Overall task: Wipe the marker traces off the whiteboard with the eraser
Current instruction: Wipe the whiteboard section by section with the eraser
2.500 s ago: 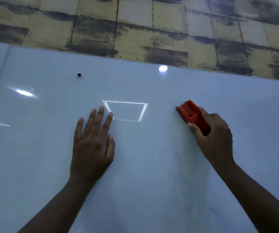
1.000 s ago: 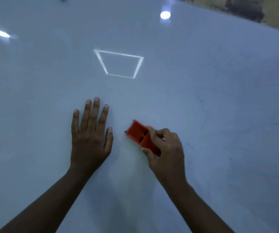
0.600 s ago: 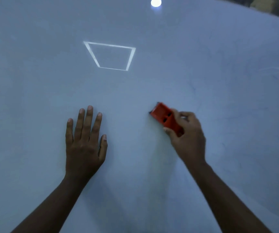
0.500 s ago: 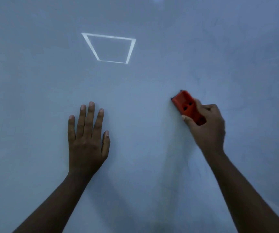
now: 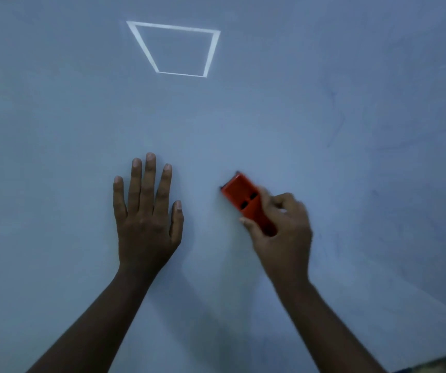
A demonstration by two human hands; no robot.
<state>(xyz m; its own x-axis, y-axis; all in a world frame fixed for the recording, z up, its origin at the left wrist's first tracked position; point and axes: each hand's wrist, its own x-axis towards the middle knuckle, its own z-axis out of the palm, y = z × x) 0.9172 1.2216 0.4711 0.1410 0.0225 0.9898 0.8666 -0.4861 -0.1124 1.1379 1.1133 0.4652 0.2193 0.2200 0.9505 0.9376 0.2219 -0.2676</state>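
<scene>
Right hand (image 5: 283,232) gripping orange eraser (image 5: 243,197), two dark slots, on whiteboard (image 5: 55,130)

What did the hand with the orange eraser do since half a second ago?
The right hand slid the orange plastic eraser leftward and down across the white whiteboard, nearer the left hand. That hand stayed flat on the board; the grip on the eraser stayed.

Whiteboard (image 5: 55,130): smooth, glossy, mirroring a light panel. Eraser (image 5: 239,193): orange, probably hard plastic, slightly blurred.
</scene>
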